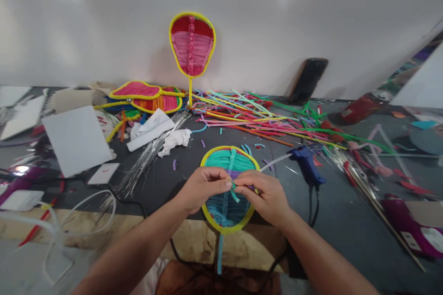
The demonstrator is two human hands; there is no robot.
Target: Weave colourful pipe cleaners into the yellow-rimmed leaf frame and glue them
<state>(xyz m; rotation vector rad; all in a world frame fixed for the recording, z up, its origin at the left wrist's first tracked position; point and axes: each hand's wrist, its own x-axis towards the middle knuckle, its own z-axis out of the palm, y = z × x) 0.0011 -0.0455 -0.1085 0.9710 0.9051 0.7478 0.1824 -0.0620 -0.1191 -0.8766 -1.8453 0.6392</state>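
My left hand [207, 186] and my right hand [265, 191] meet above a round pipe-cleaner piece [230, 227]. Yellow rims it, with teal, purple and dark blue rows inside and a teal stem pointing toward me. Between my pinched fingertips is a short teal pipe cleaner [235, 194], one end hanging down. Both hands appear closed on it; the exact grip is partly hidden by the fingers. A light-blue strip with small beads runs down the middle of the round piece, and my hands cover part of its centre.
A blue glue gun [308, 166] lies to the right. Behind are loose pipe cleaners [242, 115], a pink leaf-shaped piece [192, 46] standing upright, a phone [308, 80] against the wall and a red can [365, 107]. White card [76, 140] and silver strands [148, 159] lie left.
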